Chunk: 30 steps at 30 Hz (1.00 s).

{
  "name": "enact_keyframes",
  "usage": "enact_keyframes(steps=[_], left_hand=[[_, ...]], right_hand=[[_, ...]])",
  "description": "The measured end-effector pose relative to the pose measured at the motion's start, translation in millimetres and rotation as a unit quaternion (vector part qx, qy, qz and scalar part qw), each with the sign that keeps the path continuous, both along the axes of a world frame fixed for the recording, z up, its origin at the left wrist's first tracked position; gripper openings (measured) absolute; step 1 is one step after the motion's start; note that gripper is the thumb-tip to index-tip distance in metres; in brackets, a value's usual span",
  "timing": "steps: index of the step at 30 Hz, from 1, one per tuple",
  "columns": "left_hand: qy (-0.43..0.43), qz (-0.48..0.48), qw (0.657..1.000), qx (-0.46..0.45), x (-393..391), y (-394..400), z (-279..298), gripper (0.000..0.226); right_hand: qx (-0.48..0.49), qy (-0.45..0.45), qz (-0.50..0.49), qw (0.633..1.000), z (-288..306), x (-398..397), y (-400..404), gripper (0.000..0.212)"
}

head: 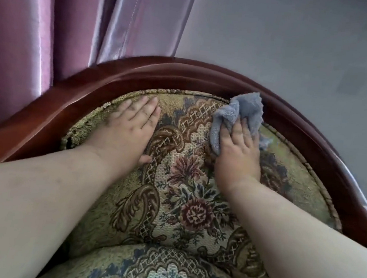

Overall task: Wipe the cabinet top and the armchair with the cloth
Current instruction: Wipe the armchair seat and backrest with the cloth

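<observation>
Head view: one armchair [194, 196], left hand [129, 128] flat with fingers open, right hand [237, 153] gripping one cloth [237, 112].

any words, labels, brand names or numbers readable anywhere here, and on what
None: no readable text in this view.
The blue cloth under the right hand shows no tag or print.
The armchair upholstery carries only a woven floral pattern; its wooden frame is plain.
The purple curtain and the left hand bear no lettering.
</observation>
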<state>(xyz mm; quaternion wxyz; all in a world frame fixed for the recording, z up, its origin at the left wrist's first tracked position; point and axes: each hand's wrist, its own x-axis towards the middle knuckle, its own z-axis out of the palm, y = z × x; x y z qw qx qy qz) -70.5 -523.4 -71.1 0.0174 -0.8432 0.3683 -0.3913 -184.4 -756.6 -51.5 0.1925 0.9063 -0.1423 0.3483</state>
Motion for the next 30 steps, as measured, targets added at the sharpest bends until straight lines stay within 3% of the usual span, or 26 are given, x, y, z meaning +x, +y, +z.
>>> enact_keyframes(steps=[2, 5, 8, 11, 15, 20, 22, 26, 28, 30], left_hand=[[0.0, 0.001, 1.0, 0.006, -0.5, 0.3, -0.1, 0.115], [-0.013, 0.007, 1.0, 0.006, 0.4, 0.1, -1.4, 0.117], [-0.025, 0.016, 1.0, 0.011, 1.5, 0.4, -2.4, 0.117], [-0.017, 0.013, 1.0, 0.01, 1.9, 0.4, -3.4, 0.117], [-0.023, 0.015, 1.0, 0.006, 1.7, -0.6, -4.1, 0.115], [-0.036, 0.023, 0.999, 0.017, 0.9, 0.1, -1.7, 0.113], [-0.031, 0.029, 0.999, 0.026, -1.7, -1.1, 1.4, 0.115], [-0.013, 0.044, 0.998, 0.036, -3.5, -0.8, 1.9, 0.117], [-0.011, 0.048, 0.998, 0.04, -4.2, -0.3, 2.5, 0.116], [0.008, 0.044, 0.998, 0.038, -9.1, 0.1, 6.1, 0.113]], right_hand=[[-0.003, 0.087, 0.082, 0.993, -39.2, 8.6, 29.8, 0.101], [-0.024, 0.214, 0.14, 0.966, -80.4, 7.8, 50.6, 0.087], [-0.126, 0.193, 0.157, 0.96, -48.7, 0.4, 15.5, 0.085], [-0.164, 0.1, 0.082, 0.978, 19.2, -3.3, -26.7, 0.097], [-0.052, 0.014, 0.023, 0.998, 64.1, 4.8, -32.6, 0.091], [0.031, -0.026, 0.061, 0.997, 2.8, 36.7, 30.2, 0.086], [0.031, 0.023, 0.104, 0.994, -31.0, 38.1, 52.1, 0.084], [0.019, 0.211, 0.133, 0.968, -95.2, 13.9, 77.5, 0.082], [0.052, 0.217, 0.161, 0.961, -95.4, 6.5, 75.5, 0.086], [0.131, 0.162, 0.232, 0.95, -77.1, -0.3, 76.1, 0.08]])
